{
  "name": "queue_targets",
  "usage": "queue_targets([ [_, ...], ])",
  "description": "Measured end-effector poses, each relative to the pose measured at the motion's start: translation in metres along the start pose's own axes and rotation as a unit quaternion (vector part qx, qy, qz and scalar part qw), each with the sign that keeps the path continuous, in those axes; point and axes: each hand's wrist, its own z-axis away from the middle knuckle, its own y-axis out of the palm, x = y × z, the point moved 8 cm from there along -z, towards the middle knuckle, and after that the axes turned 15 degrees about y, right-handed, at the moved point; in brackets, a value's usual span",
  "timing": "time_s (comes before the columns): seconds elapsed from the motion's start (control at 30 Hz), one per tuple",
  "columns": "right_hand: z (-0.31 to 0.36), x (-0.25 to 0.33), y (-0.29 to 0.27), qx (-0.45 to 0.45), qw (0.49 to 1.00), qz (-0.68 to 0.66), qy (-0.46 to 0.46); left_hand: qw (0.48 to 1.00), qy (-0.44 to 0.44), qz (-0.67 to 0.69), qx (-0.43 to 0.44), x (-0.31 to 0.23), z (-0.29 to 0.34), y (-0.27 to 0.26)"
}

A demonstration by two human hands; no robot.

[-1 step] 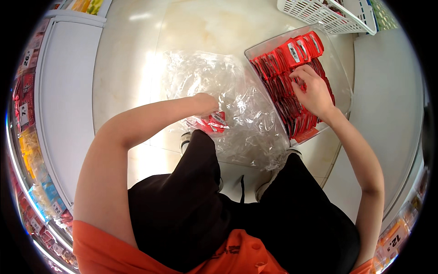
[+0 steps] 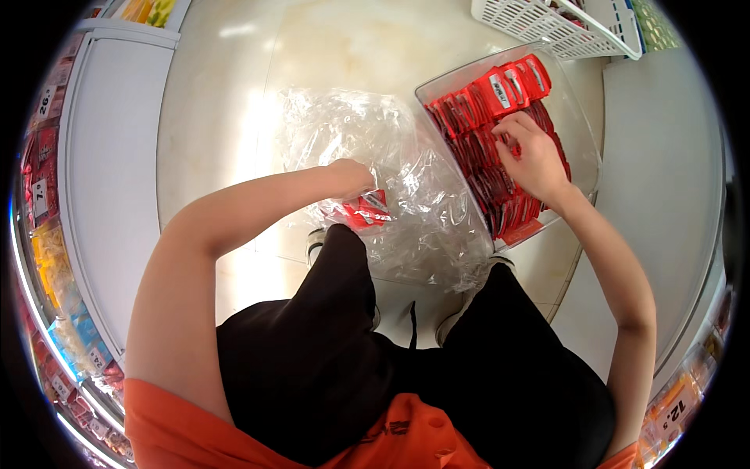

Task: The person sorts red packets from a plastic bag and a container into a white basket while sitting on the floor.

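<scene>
L hand (image 2: 349, 178) curled at the clear plastic bag (image 2: 426, 187), slack on the floor (image 2: 219, 94) just past the shoes (image 2: 315, 244). Fingers tucked away; can't tell whether it grips film, a pkt or nothing. Few loose red pkts (image 2: 366, 211) right by it, prob. inside the film, tho glare makes that unsure.

R hand (image 2: 533, 154) over the rows of stacked pkts (image 2: 469, 152) in the clear bin (image 2: 580, 117). Fingers bent, thumb off fingertips; can't tell if a pkt is pinched.

Risks, my read: rows are jammed tight, so tugging one pkt cd. drag neighbours out or topple a row. Film bunches up to the bin's near side; a snag cd. shift the bin. A foot on the film cd. skid.

Materials: bag thin, crinkled, v. shiny. Bin stiff, see-thru, rounded corners. Pkts flat, glossy, red w/ pale labels. Floor smooth pale tile. White basket (image 2: 539, 31) beyond the bin: lattice sides, rigid plastic.
</scene>
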Motion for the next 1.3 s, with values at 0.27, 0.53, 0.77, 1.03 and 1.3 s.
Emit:
queue_targets([
  [0.27,0.004,0.003,-0.010,-0.044,0.999,-0.016,-0.015,0.952,-0.051,0.068,-0.295,0.002,0.057,-0.119],
  [0.53,0.000,-0.010,-0.019,-0.046,0.998,-0.030,0.016,0.909,-0.094,0.151,-0.377,-0.007,0.125,-0.216],
  [0.77,-0.014,0.003,-0.031,0.029,0.941,-0.311,0.128,0.727,-0.006,0.469,-0.502,-0.013,0.104,-0.231],
  [1.03,-0.017,0.029,-0.025,0.117,0.845,-0.496,0.164,0.688,0.026,0.575,-0.442,-0.045,0.047,-0.221],
  [1.3,-0.016,0.004,-0.007,0.141,0.831,-0.477,0.248,0.649,0.051,0.569,-0.503,-0.019,0.029,-0.220],
])
